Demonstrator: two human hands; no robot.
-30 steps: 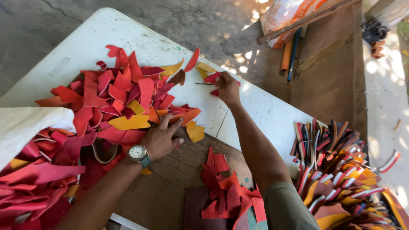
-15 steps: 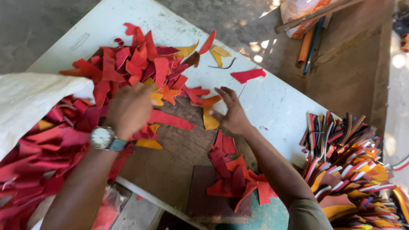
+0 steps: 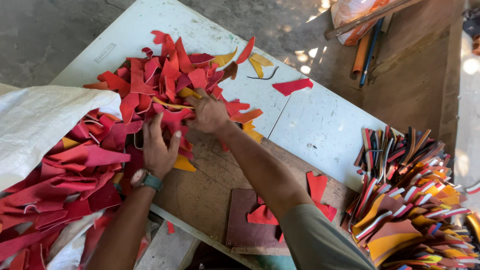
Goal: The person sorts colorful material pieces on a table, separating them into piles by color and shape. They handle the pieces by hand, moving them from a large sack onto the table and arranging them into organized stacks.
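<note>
A heap of red and orange cut leather scraps spreads over the left of the white table, spilling from a white woven sack. The right hand, grip closed on scraps at the heap's near edge; left hand lies flat, fingers apart, just left. A stack of multicoloured strips sits far right.

Right hand: fingertips buried among red scraps. White sack, left of the left hand, cut by the frame edge. Striped offcut stack, far right, runs out of frame.
</note>
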